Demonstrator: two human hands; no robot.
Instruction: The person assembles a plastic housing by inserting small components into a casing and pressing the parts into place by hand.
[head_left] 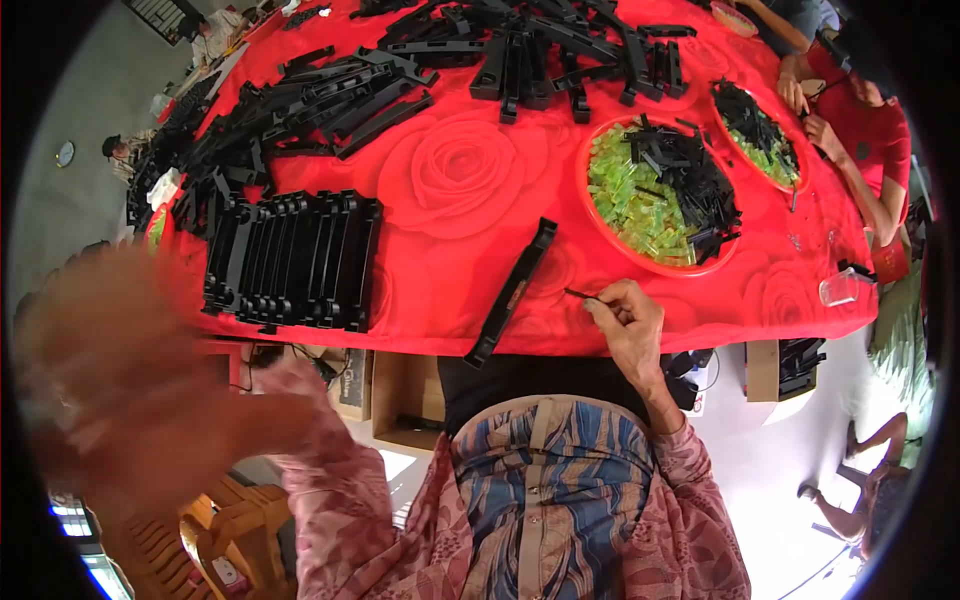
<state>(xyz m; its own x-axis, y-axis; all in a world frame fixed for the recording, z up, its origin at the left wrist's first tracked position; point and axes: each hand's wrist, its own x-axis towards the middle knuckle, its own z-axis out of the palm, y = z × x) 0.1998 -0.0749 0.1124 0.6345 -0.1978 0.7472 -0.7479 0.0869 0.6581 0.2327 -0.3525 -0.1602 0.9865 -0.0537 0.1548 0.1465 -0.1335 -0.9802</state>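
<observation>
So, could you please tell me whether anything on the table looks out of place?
One black bar lies askew near the right hand, its lower end seeming to poke past the edge of the red tablecloth, while the similar bars at left sit in a tidy row.

A: Count on the bench (450, 270). Black bars?
B: Lone bar (512, 292), one. Row of bars (290, 260), roughly ten; overlap prevents an exact figure. Heaped bars (515, 70), too tangled to count.
A: Baskets on the right side?
B: Two with mixed contents: near basket (690, 271), one; farther basket (790, 187), one. Green pieces (635, 205) and black strips (690, 165) inside, too many to count.
A: Wearer's grips?
B: Two. Right grip (628, 318) holds one small dark strip (578, 294); left grip (110, 370) blurred, contents uncounted.
A: Clear cups?
B: One clear cup (838, 289), right edge.
</observation>
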